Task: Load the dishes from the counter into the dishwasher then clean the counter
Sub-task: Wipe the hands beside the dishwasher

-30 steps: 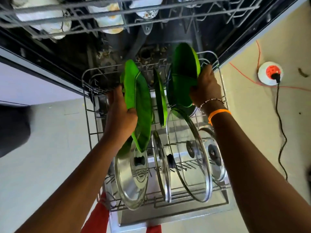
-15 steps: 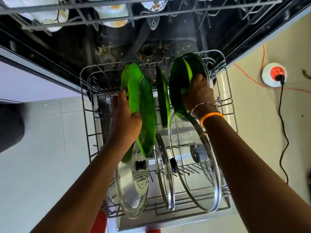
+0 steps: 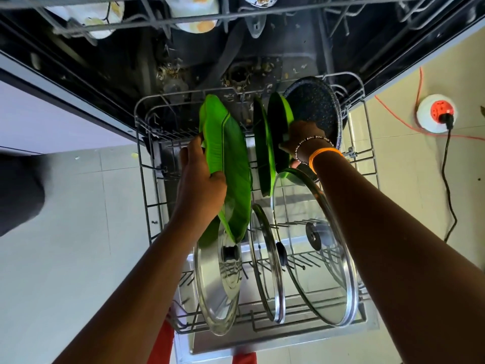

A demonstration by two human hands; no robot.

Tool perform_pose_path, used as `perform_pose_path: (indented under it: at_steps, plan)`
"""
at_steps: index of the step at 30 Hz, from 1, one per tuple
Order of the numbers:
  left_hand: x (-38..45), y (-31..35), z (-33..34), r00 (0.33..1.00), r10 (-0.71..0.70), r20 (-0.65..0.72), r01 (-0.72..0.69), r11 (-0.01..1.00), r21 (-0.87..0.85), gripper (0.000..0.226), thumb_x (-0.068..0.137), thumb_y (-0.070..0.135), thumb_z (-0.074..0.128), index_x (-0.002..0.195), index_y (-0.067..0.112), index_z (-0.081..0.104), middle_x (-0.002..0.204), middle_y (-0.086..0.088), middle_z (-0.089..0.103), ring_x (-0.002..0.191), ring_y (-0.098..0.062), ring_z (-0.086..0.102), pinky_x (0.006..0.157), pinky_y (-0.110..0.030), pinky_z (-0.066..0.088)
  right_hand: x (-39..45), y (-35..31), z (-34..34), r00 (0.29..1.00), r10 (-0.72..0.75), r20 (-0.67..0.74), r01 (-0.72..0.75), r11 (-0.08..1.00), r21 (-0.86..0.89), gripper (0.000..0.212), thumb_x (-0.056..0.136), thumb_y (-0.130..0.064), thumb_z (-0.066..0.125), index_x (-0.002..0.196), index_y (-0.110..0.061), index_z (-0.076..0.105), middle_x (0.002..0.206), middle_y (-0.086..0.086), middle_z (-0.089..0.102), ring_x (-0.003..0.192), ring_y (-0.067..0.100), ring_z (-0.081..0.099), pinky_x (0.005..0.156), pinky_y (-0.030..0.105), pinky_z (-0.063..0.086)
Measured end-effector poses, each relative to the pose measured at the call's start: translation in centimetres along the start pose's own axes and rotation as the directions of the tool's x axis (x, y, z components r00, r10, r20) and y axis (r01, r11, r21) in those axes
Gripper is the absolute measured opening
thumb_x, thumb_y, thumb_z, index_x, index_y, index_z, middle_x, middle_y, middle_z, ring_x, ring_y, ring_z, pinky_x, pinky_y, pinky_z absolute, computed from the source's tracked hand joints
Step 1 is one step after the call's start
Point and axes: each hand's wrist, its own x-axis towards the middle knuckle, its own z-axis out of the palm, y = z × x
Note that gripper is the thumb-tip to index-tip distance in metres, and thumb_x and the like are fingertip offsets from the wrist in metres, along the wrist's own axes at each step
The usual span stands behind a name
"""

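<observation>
Green plates, two in hand, both over the pulled-out lower rack (image 3: 143,164) of the dishwasher. My left hand (image 3: 198,185) grips the long leaf-shaped plate (image 3: 231,164) by its left rim, thumb curled over the front edge, fingers behind. My right hand (image 3: 301,137) pinches the round green plate (image 3: 279,127) at its right rim; which fingers do the work I cannot tell, the wrist hides them. A third green plate (image 3: 262,153) stands already in the tines between the two.

Handling, my guess: thin moulded plastic or melamine, light, stiff, shiny so probably slick if wet. A rim grip is right, there is nothing else to grab. Low break risk, but the glass lids (image 3: 312,248) at 6 o'clock of the plates are fragile, so don't knock them.

Orientation: the leaf plate stands on edge, long axis running 12 to 6 o'clock in frame, one tip toward the tub at 12, the other down near the steel lid (image 3: 217,282) at 6, face turned to 3 o'clock. The round plate is also on edge, face toward 9, just in front of a dark speckled pan (image 3: 315,106) at 1 o'clock.

Neither plate looks fully seated yet.
</observation>
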Motion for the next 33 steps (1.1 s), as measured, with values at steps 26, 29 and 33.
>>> perform_pose_path:
  at_steps: [26, 29, 33]
  plan:
    - [1.2, -6.4, -11.2, 0.904, -0.26, 0.339, 0.381, 0.85, -0.364, 0.035, 0.099, 0.022, 0.04, 0.132, 0.014, 0.048, 0.13, -0.005, 0.056, 0.089, -0.021, 0.06, 0.074, -0.02, 0.045, -9.3, -13.0, 1.6, 1.0, -0.022, -0.016, 0.027, 0.754, 0.656, 0.037, 0.086, -0.011, 0.058, 0.117, -0.01, 0.038, 0.112, 0.014, 0.056, 0.094, 0.032, 0.061, 0.08, 0.053, 0.054]
    - [1.1, -7.5, -12.0, 0.875, -0.286, 0.391, 0.428, 0.834, -0.348, 0.033, 0.098, 0.014, 0.042, 0.13, 0.011, 0.05, 0.128, -0.009, 0.057, 0.091, -0.022, 0.059, 0.071, -0.018, 0.042, -8.4, -14.7, 2.1, 0.985, -0.028, -0.173, 0.116, 0.841, 0.528, 0.042, 0.081, -0.017, 0.062, 0.111, -0.014, 0.032, 0.105, 0.014, 0.057, 0.091, 0.036, 0.063, 0.077, 0.055, 0.053]
    - [0.8, -8.9, -12.9, 0.85, -0.289, 0.44, 0.462, 0.811, -0.359, 0.029, 0.097, 0.009, 0.043, 0.125, 0.008, 0.051, 0.096, 0.0, 0.059, 0.079, -0.014, 0.066, 0.057, -0.011, 0.045, -7.1, -16.1, 3.8, 0.973, -0.063, -0.224, 0.123, 0.955, 0.27, 0.061, 0.081, -0.011, 0.055, 0.132, 0.001, 0.024, 0.125, 0.019, 0.053, 0.112, 0.037, 0.054, 0.088, 0.041, 0.045]
